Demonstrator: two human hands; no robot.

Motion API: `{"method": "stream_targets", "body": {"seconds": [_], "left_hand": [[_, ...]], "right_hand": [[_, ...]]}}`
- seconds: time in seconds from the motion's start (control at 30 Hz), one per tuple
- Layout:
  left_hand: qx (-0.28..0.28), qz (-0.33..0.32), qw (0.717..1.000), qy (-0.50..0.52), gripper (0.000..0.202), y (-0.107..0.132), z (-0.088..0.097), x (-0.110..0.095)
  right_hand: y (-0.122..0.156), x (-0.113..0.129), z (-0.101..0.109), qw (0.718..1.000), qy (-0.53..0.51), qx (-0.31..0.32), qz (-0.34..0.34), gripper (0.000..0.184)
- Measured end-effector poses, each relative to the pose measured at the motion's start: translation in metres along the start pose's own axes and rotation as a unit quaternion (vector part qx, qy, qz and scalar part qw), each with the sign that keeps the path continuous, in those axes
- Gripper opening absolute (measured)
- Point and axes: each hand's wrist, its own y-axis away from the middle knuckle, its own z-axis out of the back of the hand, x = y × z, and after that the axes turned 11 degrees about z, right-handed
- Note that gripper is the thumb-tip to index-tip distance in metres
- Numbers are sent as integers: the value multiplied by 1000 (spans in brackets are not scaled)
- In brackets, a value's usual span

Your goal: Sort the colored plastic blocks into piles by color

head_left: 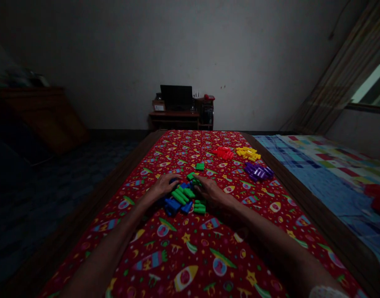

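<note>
A mixed heap of green and blue plastic blocks [183, 198] lies on the red patterned cloth [190, 252]. My left hand [163, 186] rests on the heap's left side with its fingers curled over a blue block. On the right side, my right hand [210, 189] has its fingertips pinched on a green block at the top of the heap. Beyond them lie a few green blocks [199, 166], a red pile [223, 152], a yellow pile [248, 154] and a purple pile [258, 171].
The cloth covers a long wooden-edged table [320, 215]. A bed with a checked sheet [326, 174] runs along the right. A small desk with a dark screen [177, 103] stands at the far wall. The floor on the left is dark.
</note>
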Motion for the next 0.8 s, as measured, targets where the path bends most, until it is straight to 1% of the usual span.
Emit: {"method": "stream_targets", "body": {"seconds": [0.07, 0.13, 0.27, 0.3, 0.37, 0.43, 0.47, 0.5, 0.53, 0.57, 0.6, 0.63, 0.67, 0.73, 0.8], "left_hand": [[-25, 15, 1000, 6, 31, 2, 3, -1], [-41, 10, 999, 19, 32, 3, 6, -6], [-59, -27, 995, 78, 29, 2, 12, -26], [-64, -31, 993, 95, 27, 2, 13, -31], [-78, -31, 988, 132, 25, 3, 12, -42], [-86, -21, 979, 181, 28, 4, 8, -51], [-84, -13, 974, 212, 31, 5, 4, -55], [-76, -4, 967, 244, 36, 6, -1, -58], [-64, 5, 960, 273, 41, 7, -7, -61], [-51, 16, 953, 297, 47, 8, -12, -63], [-41, 27, 948, 314, 54, 9, -18, -65], [-33, 39, 944, 325, 59, 10, -23, -66], [-26, 49, 942, 332, 64, 11, -27, -67], [-21, 53, 943, 328, 67, 13, -32, -67], [-25, 24, 957, 287, 62, 13, -31, -64]], "right_hand": [[1, -9, 11, 998, 37, -45, -24, 46], [7, -26, 27, 990, 93, -77, -73, 47], [27, -63, 58, 953, 190, -80, -221, 45], [31, -69, 62, 947, 202, -82, -237, 43], [33, -74, 67, 942, 220, -111, -229, 41], [27, -65, 64, 946, 220, -152, -185, 40], [21, -56, 60, 952, 204, -165, -160, 39], [14, -44, 54, 962, 172, -165, -136, 38], [6, -31, 47, 973, 129, -153, -113, 39], [-1, -17, 39, 985, 72, -128, -94, 40], [-8, -4, 31, 994, 6, -86, -74, 43], [-13, 8, 22, 996, -42, -53, -54, 48], [-17, 17, 15, 996, -76, -33, -40, 51], [-21, 24, 6, 994, -102, -19, -35, 48], [-20, 18, 7, 994, -79, -35, -59, 38]]}}
